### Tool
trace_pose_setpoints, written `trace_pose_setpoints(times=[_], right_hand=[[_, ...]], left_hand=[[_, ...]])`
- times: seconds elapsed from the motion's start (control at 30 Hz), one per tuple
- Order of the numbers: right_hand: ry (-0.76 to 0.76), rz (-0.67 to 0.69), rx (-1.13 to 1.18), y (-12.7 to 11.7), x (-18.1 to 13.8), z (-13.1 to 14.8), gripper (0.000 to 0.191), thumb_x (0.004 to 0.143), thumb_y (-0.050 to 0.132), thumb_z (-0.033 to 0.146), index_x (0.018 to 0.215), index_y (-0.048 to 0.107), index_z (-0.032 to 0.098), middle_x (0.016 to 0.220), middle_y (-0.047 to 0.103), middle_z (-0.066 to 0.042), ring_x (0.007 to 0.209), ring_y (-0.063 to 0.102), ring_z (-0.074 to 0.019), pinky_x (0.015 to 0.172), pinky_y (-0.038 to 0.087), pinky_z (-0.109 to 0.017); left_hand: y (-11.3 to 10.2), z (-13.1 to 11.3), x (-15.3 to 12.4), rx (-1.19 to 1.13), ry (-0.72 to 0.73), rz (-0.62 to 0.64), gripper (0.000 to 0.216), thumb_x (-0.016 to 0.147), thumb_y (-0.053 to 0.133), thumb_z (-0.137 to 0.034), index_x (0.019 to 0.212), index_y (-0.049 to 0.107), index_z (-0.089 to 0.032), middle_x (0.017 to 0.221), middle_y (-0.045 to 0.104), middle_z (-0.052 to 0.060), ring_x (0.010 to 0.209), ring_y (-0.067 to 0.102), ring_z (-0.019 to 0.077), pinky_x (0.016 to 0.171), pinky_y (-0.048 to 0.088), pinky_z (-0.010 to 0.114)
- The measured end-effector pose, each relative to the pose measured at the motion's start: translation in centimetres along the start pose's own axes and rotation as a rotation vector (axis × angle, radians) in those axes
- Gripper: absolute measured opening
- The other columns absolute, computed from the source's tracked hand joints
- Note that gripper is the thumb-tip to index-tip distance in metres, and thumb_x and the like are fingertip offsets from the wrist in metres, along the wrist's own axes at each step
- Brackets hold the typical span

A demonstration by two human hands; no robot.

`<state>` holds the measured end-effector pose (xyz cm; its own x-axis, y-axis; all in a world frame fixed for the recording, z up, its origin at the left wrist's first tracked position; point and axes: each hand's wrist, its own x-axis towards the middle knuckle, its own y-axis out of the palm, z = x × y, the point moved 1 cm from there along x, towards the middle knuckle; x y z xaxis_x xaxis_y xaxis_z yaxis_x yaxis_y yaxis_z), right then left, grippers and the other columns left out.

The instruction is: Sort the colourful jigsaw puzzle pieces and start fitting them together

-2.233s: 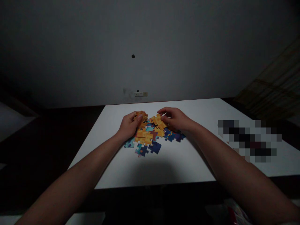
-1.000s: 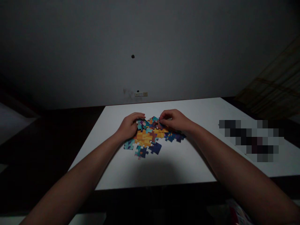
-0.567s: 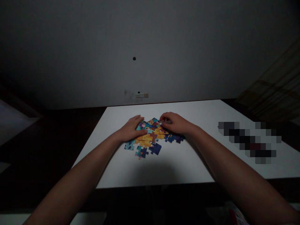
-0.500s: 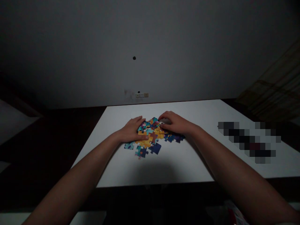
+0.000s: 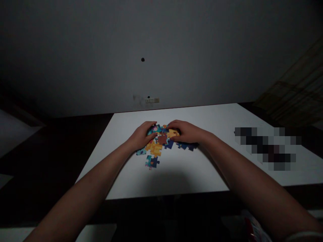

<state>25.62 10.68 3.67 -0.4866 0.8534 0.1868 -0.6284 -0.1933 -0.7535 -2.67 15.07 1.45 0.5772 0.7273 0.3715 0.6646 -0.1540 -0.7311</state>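
Heap of puzzle pieces on middle of table, nearer far edge. Left hand on heap's left side, right hand on its right, just apart. Single piece just before heap; stray pieces right, beside right hand. Blurred object on table, well right. Wall behind table, switch plate on it.

Nothing legible from here. The jigsaw pieces show only colour blocks and shapes, no letters or numbers that I can make out. The pale wall plate above the table has no readable marking; too small and dim. The red-and-white packet at the bottom right has some print, but it's dark, blurred and cut off. The patch on the table is pixelated, so unreadable.
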Motion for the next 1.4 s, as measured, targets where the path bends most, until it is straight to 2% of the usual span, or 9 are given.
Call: trace_pose_setpoints(times=[0.23, 0.33, 0.43, 0.57, 0.73, 0.8, 0.9, 1.13, 1.4], right_hand=[[0.056, -0.099, -0.042, -1.6, -0.6, -1.6, 0.049, 0.077, 0.078, 0.021, 0.126, 0.082, 0.029, 0.121, 0.08, -0.011, 0.104, 0.075, -0.0369, 0.097, 0.058, -0.053], [0.101, -0.198, -0.059, -2.5, -1.0, -2.4, 0.049, 0.072, 0.082, 0.02, 0.12, 0.083, 0.029, 0.119, 0.081, -0.011, 0.101, 0.075, -0.0374, 0.094, 0.058, -0.053], [0.154, -0.242, -0.113, -3.2, -1.4, -3.4, 0.047, 0.069, 0.085, 0.02, 0.115, 0.084, 0.03, 0.115, 0.081, -0.012, 0.098, 0.074, -0.0379, 0.091, 0.058, -0.053], [0.19, -0.194, -0.2, -3.5, -1.7, -3.9, 0.04, 0.073, 0.084, 0.024, 0.113, 0.084, 0.027, 0.113, 0.08, -0.015, 0.098, 0.074, -0.0389, 0.09, 0.057, -0.054], [0.214, -0.033, -0.347, -3.6, -1.6, -3.1, 0.048, 0.085, 0.077, 0.034, 0.131, 0.081, 0.024, 0.133, 0.076, -0.017, 0.124, 0.069, -0.0433, 0.107, 0.055, -0.056], [0.218, 0.064, -0.393, -3.8, -1.5, -2.7, 0.058, 0.09, 0.072, 0.039, 0.146, 0.074, 0.024, 0.145, 0.072, -0.015, 0.134, 0.065, -0.0421, 0.115, 0.052, -0.055], [0.189, 0.158, -0.37, -3.7, -1.6, -2.0, 0.075, 0.093, 0.072, 0.054, 0.162, 0.06, 0.027, 0.158, 0.064, -0.012, 0.144, 0.059, -0.041, 0.123, 0.047, -0.053], [0.139, 0.146, -0.281, -0.4, -1.0, 0.2, 0.119, 0.072, 0.091, 0.073, 0.174, 0.039, 0.04, 0.174, 0.046, -0.01, 0.161, 0.039, -0.0461, 0.129, 0.037, -0.065], [-0.018, 0.074, -0.15, -0.4, -0.2, 1.2, 0.052, 0.081, 0.087, 0.031, 0.132, 0.079, 0.033, 0.131, 0.076, -0.008, 0.123, 0.07, -0.0312, 0.11, 0.056, -0.043]], left_hand=[[-0.9, 0.8, 0.4, 0.05, -0.006, -0.072, 0.044, 0.1, 0.063, -0.04, 0.14, 0.072, -0.023, 0.141, 0.072, 0.012, 0.133, 0.067, 0.0285, 0.119, 0.05, 0.047], [-1.3, 0.8, 0.2, 0.048, -0.026, -0.042, 0.048, 0.1, 0.066, -0.051, 0.138, 0.074, -0.024, 0.147, 0.069, 0.014, 0.14, 0.063, 0.0306, 0.124, 0.046, 0.05], [-1.9, 0.6, -0.2, 0.054, -0.072, 0.14, 0.083, 0.08, 0.086, -0.066, 0.149, 0.068, -0.024, 0.166, 0.055, 0.018, 0.155, 0.05, 0.0393, 0.13, 0.038, 0.056], [-2.8, 0.2, -0.9, -0.001, -0.031, 0.391, 0.124, 0.053, 0.104, -0.062, 0.161, 0.058, -0.024, 0.174, 0.045, 0.02, 0.16, 0.042, 0.0477, 0.127, 0.043, 0.059], [-2.9, -0.4, -1.4, 0.1, -0.036, 0.535, 0.143, 0.05, 0.103, -0.068, 0.172, 0.043, -0.026, 0.184, 0.023, 0.019, 0.168, 0.025, 0.0484, 0.133, 0.032, 0.062], [-2.4, -0.6, -1.4, 0.143, -0.059, 0.528, 0.137, 0.058, 0.099, -0.071, 0.174, 0.039, -0.026, 0.186, 0.019, 0.018, 0.17, 0.021, 0.0454, 0.136, 0.026, 0.06], [-1.4, -0.8, -1.1, 0.152, -0.042, 0.408, 0.106, 0.077, 0.089, -0.067, 0.166, 0.051, -0.027, 0.179, 0.038, 0.015, 0.164, 0.035, 0.0418, 0.134, 0.033, 0.056], [1.7, -2.2, 0.2, -0.037, 0.049, 0.126, 0.048, 0.092, 0.075, -0.043, 0.136, 0.07, -0.022, 0.136, 0.075, 0.011, 0.123, 0.071, 0.0274, 0.111, 0.057, 0.044], [1.8, -2.5, 0.1, -0.047, -0.017, -0.016, 0.025, 0.097, 0.069, -0.036, 0.115, 0.078, -0.021, 0.116, 0.081, 0.006, 0.107, 0.075, 0.0235, 0.098, 0.059, 0.037]])
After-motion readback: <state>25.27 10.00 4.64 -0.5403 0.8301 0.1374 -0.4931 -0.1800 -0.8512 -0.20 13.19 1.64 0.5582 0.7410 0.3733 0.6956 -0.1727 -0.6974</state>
